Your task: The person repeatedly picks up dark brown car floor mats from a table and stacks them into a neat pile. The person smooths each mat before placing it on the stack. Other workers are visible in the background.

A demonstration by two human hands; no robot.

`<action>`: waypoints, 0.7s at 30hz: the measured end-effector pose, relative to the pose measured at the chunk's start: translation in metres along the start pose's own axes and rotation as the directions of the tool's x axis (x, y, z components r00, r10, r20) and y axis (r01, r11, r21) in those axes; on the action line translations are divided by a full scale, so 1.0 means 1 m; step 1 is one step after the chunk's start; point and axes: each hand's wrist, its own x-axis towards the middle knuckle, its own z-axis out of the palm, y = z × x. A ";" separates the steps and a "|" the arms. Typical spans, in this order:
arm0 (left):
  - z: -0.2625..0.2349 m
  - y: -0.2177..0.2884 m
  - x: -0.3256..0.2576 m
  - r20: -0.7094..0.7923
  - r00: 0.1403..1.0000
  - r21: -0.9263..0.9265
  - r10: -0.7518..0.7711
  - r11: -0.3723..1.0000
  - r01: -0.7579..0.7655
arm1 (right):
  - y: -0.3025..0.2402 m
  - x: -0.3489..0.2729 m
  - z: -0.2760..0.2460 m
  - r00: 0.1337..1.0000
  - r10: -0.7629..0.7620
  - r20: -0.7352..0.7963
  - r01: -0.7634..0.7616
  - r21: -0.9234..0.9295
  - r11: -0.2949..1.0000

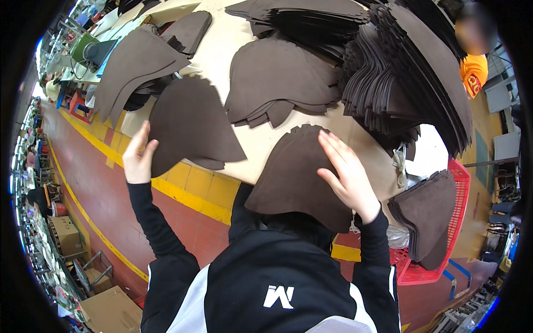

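Right hand (347,175) lies flat, fingers spread, on the near stack of brown cut pieces (297,177) overhanging the counter (250,139) edge; left hand (137,158) pinches the rim of a single brown piece (191,127), also hanging off the edge. Risk, as I judge it: the overhang lets the stack slide off if pressure eases; the pinched piece could drag its neighbours. Red basket (458,222) of pieces at right; brown cartons (108,311) on the floor lower left; yellow floor stripe (189,191) along the counter.
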 end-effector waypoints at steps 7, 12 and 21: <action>0.051 0.073 -0.029 0.219 0.971 -0.236 0.092 0.971 -0.038 | 0.007 -0.006 0.063 0.984 -0.080 0.156 0.114 -0.224 0.968; 0.140 0.127 -0.095 0.510 0.850 -0.504 0.132 0.847 0.171 | -0.030 -0.042 0.060 0.927 -0.162 0.339 0.220 -0.141 0.965; 0.169 0.150 -0.090 0.370 0.929 -0.206 -0.025 0.973 0.108 | -0.014 -0.080 0.024 0.807 -0.253 0.534 -0.005 0.433 0.901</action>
